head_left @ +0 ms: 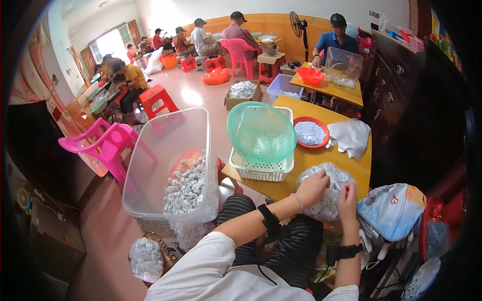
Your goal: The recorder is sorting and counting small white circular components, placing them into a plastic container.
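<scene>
A clear plastic bag (325, 206) full of small white plastic parts rests at the near edge of the yellow table. My left hand (314, 190) lies over its upper left side, fingers curled and closed on the plastic. On its right side my right hand (347, 199) is also closed, the fingers pinching the bag's edge. Just beyond the bag, a green mesh basket (261, 131) is tilted in a white perforated basket (258, 173). A red round tray (325, 135) of small pale-blue pieces sits at the table's far side, beside a whitish crumpled bag (350, 136).
A big clear tub (168, 120) with white parts stands to my left, and a filled bag (146, 260) lies near it. A pink chair (108, 145) is farther left. A blue-white cloth bag (394, 210) sits at my right. Several people work at tables farther off.
</scene>
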